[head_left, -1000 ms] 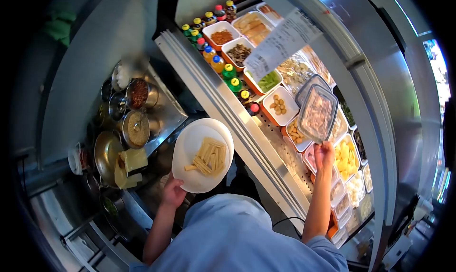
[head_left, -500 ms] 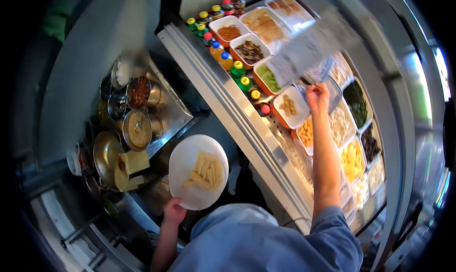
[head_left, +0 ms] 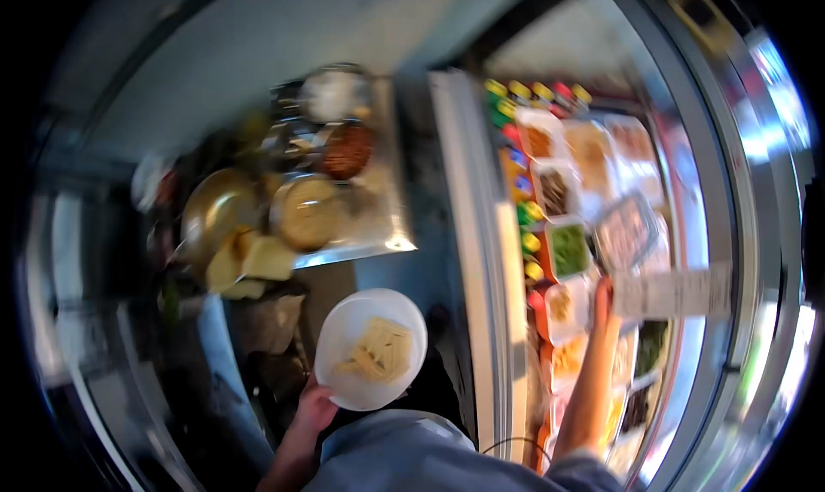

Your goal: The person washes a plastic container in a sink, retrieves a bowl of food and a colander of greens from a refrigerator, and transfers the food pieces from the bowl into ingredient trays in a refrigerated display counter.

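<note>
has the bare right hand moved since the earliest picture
Yes, the right hand moved closer to the rectangular, orange-sided white tub of green vegetables.

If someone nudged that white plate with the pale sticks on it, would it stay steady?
Probably not very: the white plate seems held only at one edge by the left hand, so a push on the far side might tip it. The pale sticks lie loosely heaped, so they would likely slide if it tilted.

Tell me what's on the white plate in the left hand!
A loose pile of pale sticks lies on the white plate; the plate's surface under the pile is covered, so I can't see it.
</note>
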`<state>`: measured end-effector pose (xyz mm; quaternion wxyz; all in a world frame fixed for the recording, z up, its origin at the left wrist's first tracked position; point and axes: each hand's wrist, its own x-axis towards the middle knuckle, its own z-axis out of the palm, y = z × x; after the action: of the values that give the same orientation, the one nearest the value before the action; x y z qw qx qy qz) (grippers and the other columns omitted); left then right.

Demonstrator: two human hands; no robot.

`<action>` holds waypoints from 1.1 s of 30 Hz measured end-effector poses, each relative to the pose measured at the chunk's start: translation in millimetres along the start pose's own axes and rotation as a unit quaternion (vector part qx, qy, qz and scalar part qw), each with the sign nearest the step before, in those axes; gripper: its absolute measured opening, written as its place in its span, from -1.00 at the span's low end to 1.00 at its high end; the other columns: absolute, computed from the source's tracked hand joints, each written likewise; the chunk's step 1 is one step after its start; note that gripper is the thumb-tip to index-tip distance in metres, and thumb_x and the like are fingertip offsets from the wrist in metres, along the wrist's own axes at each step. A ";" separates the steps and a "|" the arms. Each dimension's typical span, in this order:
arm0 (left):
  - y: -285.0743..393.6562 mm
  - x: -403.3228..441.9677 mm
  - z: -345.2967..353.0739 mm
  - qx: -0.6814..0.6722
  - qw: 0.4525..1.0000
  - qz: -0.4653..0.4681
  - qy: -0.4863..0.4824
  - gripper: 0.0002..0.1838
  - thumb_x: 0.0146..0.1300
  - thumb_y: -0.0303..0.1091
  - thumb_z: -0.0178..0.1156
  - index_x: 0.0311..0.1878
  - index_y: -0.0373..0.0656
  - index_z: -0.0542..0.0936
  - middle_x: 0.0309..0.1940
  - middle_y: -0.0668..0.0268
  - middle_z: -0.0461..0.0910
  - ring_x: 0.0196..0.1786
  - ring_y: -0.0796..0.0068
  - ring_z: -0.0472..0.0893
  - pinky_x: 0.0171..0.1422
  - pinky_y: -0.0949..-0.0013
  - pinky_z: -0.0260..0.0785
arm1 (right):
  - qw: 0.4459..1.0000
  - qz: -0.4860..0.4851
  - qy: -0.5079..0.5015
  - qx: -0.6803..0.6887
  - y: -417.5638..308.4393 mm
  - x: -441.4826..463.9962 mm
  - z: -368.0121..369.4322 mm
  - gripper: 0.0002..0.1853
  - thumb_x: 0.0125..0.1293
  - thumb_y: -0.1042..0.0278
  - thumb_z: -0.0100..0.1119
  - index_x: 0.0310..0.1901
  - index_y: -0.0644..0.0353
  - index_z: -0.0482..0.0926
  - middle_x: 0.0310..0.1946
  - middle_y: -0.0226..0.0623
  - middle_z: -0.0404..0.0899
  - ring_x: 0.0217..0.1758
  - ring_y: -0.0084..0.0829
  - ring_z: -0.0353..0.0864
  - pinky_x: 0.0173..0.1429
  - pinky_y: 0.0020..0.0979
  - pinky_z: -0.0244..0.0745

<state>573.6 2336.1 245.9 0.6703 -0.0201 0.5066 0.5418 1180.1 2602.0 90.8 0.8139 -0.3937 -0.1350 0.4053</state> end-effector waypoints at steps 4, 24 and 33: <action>-7.6 -14.7 -69.5 -0.057 0.998 0.031 -0.016 -0.17 0.11 -0.48 0.08 0.54 -0.06 0.16 0.33 0.15 0.42 0.29 0.12 0.54 0.41 -0.02 0.39 | 0.945 0.268 -0.154 0.108 25.3 -111.9 116.7 -0.54 0.42 0.33 0.10 0.21 0.41 0.26 0.13 0.00 0.34 0.18 -0.12 0.33 0.24 -0.08 0.38; 68.7 -212.0 -346.9 -0.256 0.901 0.330 0.118 -0.16 0.17 -0.39 0.07 0.55 0.08 0.06 0.38 0.17 0.27 0.37 0.04 0.43 0.16 -0.17 0.59 | 0.504 0.587 -0.631 -0.050 96.3 -810.5 688.8 -0.82 0.21 0.55 0.09 -0.51 0.07 0.39 -0.49 -0.42 0.52 -0.41 -0.45 0.52 -0.25 -0.37 0.57; 52.3 -285.0 -426.2 -0.313 0.826 0.407 0.232 -0.09 0.12 -0.44 0.04 0.59 0.12 0.00 0.42 0.15 0.29 0.38 0.03 0.45 0.15 -0.15 0.60 | 0.397 0.608 -0.684 -0.068 177.1 -1091.7 858.3 -0.88 0.13 0.60 0.12 -0.39 0.22 0.38 -0.49 -0.32 0.43 -0.51 -0.48 0.35 -0.50 -0.56 0.29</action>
<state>283.0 1911.0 265.9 0.2096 -0.1464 0.4126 0.8743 -73.7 2285.9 627.4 -0.0420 -0.0161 -0.3984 0.9161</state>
